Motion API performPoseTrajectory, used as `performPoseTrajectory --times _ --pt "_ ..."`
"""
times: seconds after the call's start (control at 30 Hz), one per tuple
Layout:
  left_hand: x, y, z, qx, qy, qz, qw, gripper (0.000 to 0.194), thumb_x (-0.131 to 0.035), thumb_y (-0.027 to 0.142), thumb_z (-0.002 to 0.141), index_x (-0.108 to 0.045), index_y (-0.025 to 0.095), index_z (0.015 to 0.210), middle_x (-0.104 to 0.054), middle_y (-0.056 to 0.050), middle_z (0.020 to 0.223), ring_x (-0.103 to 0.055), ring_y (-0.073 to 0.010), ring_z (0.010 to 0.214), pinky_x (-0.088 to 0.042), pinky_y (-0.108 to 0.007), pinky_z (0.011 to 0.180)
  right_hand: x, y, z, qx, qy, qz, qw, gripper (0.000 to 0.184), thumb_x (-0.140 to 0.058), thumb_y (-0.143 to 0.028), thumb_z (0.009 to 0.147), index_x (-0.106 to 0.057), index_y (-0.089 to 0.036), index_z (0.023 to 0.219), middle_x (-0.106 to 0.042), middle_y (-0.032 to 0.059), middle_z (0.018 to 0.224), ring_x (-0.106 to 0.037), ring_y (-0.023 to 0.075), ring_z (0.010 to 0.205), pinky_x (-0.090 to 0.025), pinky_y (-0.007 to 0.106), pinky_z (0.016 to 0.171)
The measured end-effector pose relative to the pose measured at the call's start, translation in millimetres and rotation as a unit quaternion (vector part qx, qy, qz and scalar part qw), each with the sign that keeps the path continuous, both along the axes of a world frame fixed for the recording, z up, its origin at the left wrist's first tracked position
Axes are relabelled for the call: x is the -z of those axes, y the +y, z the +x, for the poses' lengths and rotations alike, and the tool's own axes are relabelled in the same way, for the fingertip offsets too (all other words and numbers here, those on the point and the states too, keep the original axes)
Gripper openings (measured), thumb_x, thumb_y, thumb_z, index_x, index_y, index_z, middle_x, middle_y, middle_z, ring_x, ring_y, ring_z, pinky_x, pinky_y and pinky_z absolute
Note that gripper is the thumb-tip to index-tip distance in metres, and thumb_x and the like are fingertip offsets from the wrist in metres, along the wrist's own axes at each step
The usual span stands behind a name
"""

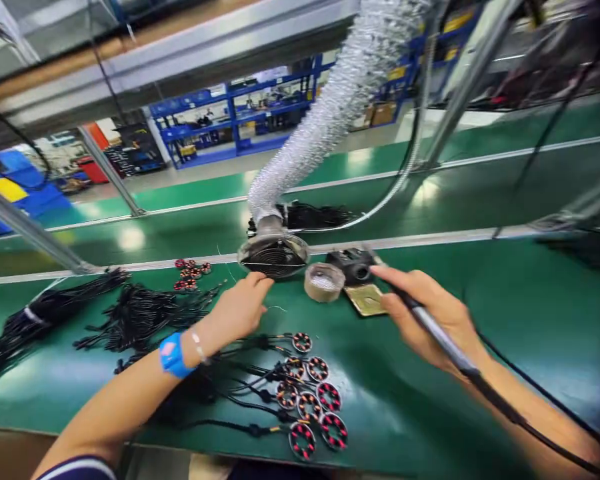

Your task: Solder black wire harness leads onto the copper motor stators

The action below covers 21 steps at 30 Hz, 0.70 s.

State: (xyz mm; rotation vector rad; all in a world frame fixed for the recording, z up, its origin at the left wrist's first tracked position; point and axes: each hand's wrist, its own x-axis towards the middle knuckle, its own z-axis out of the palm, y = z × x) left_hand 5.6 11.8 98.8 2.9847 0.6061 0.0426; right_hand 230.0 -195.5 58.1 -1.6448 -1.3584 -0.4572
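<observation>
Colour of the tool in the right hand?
The tool is black with a silvery-grey middle section; seen in the head view.

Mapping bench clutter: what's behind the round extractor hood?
Behind the round extractor hood, a pale rail and, beyond it, a bundle of black strands show. The hood and silver duct hide whatever is directly behind them.

And here at eight o'clock comes a dark navy sleeve [77, 470], a crisp white stripe curving round its edge! Further in along that line, the left wrist sports a bright blue band [177, 355], chunky, with a pale pinkish patch, and beside it a slim, whitish bracelet [199, 345]. Over at four o'clock, the right hand [437, 320] is bare, ungloved.
</observation>
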Motion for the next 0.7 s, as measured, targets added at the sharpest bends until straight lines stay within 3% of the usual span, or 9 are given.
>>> performPoseTrajectory --times 0.1,0.23,0.3,0.4,0.47,0.57,0.63,0.7 --pt "-7.2 3.8 -38.4 -0.017 -0.037 -0.017 0.999 0.034 -0.052 0.027 0.091 -0.056 0.015 0.123 -0.054 -0.011 0.130 -0.058 -0.0251 0.113 -0.049 -0.041 0.099 19.0 11.9 1.8 -0.063 -0.022 -0.018 0.998 0.029 -0.050 -0.028 0.094 -0.062 -0.022 0.120 -0.057 0.0041 0.082 -0.059 0.0175 0.071 -0.052 0.029 0.065" --pt "-15.0 8.5 -105.1 -0.111 -0.084 -0.050 0.989 0.040 -0.047 0.047 0.092 -0.061 0.019 0.117 -0.058 -0.009 0.127 -0.062 -0.0229 0.104 -0.057 -0.033 0.081 46.4 24.6 7.2 -0.110 -0.036 -0.111 0.987 0.031 -0.050 -0.032 0.091 -0.066 -0.022 0.116 -0.062 0.0062 0.087 -0.062 0.0206 0.080 -0.053 0.032 0.070" --pt "-14.0 13.4 -137.6 -0.159 -0.098 -0.069 0.980 0.045 -0.047 0.054 0.090 -0.062 0.021 0.116 -0.060 -0.009 0.124 -0.065 -0.0214 0.094 -0.057 -0.027 0.065 48.6 15.8 14.3 -0.066 -0.010 -0.092 0.994 0.029 -0.051 -0.032 0.090 -0.068 -0.021 0.112 -0.064 0.0065 0.085 -0.062 0.0203 0.076 -0.052 0.032 0.068" --pt "-6.4 21.3 -176.9 -0.213 -0.108 -0.090 0.967 0.047 -0.051 0.059 0.086 -0.063 0.022 0.112 -0.065 -0.008 0.114 -0.067 -0.0209 0.081 -0.052 -0.023 0.048 39.7 -2.7 27.5 0.057 0.062 -0.007 0.996 0.025 -0.053 -0.033 0.085 -0.068 -0.019 0.101 -0.066 0.0080 0.083 -0.062 0.0212 0.071 -0.051 0.034 0.068" --pt "-0.1 23.8 -192.7 -0.227 -0.111 -0.093 0.963 0.047 -0.052 0.061 0.085 -0.064 0.023 0.110 -0.067 -0.008 0.109 -0.067 -0.0220 0.080 -0.049 -0.023 0.044 35.1 -6.9 36.0 0.103 0.097 0.018 0.990 0.025 -0.052 -0.035 0.079 -0.066 -0.019 0.093 -0.067 0.0093 0.080 -0.062 0.0231 0.071 -0.050 0.035 0.068" --pt "7.8 22.8 -200.6 -0.217 -0.095 -0.089 0.967 0.048 -0.052 0.061 0.085 -0.065 0.022 0.110 -0.067 -0.009 0.113 -0.066 -0.0252 0.090 -0.050 -0.023 0.045 39.3 4.9 45.9 0.116 0.137 -0.008 0.984 0.026 -0.052 -0.036 0.074 -0.059 -0.019 0.091 -0.059 0.0045 0.063 -0.056 0.0204 0.055 -0.047 0.032 0.056" --pt "12.8 21.7 -200.0 -0.196 -0.074 -0.091 0.974 0.048 -0.052 0.060 0.085 -0.066 0.022 0.111 -0.066 -0.009 0.117 -0.065 -0.0266 0.099 -0.054 -0.024 0.051 46.8 19.4 49.2 0.128 0.156 -0.030 0.979 0.025 -0.055 -0.037 0.072 -0.055 -0.020 0.090 -0.053 0.0005 0.056 -0.050 0.0177 0.047 -0.043 0.030 0.050" --pt "18.4 21.5 -199.1 -0.172 -0.055 -0.087 0.980 0.046 -0.052 0.058 0.086 -0.067 0.023 0.112 -0.066 -0.009 0.117 -0.065 -0.0263 0.103 -0.059 -0.028 0.065 53.7 33.2 50.1 0.141 0.157 -0.049 0.976 0.025 -0.058 -0.040 0.072 -0.055 -0.020 0.086 -0.057 0.0029 0.060 -0.051 0.0173 0.048 -0.043 0.030 0.050"
